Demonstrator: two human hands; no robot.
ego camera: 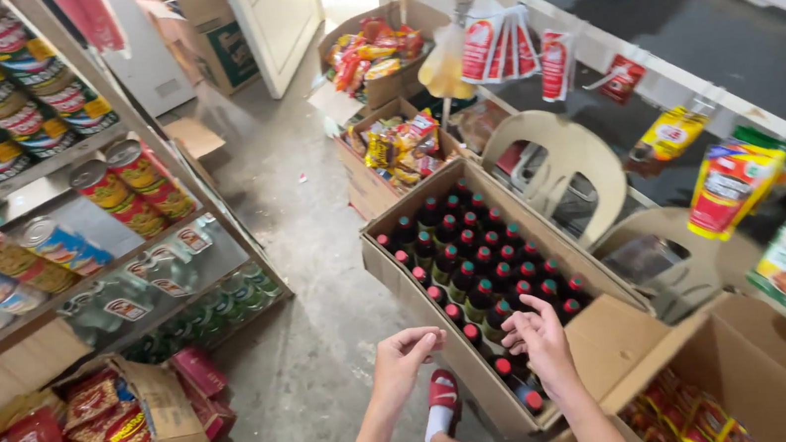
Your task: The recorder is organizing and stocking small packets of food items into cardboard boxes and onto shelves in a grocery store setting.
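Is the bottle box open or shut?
Open: the box has its flaps folded out, and red-capped bottles stand upright in rows inside. Both hands hover over its near end.

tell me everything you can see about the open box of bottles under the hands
The cardboard box is long, brown and open-topped, its flaps folded outward, lying at a slant on the grey floor. Dark bottles with red caps stand upright in tight rows, nearly filling it. The right hand hovers over the near end, the left hand beside its edge. Other cardboard boxes crowd both ends.
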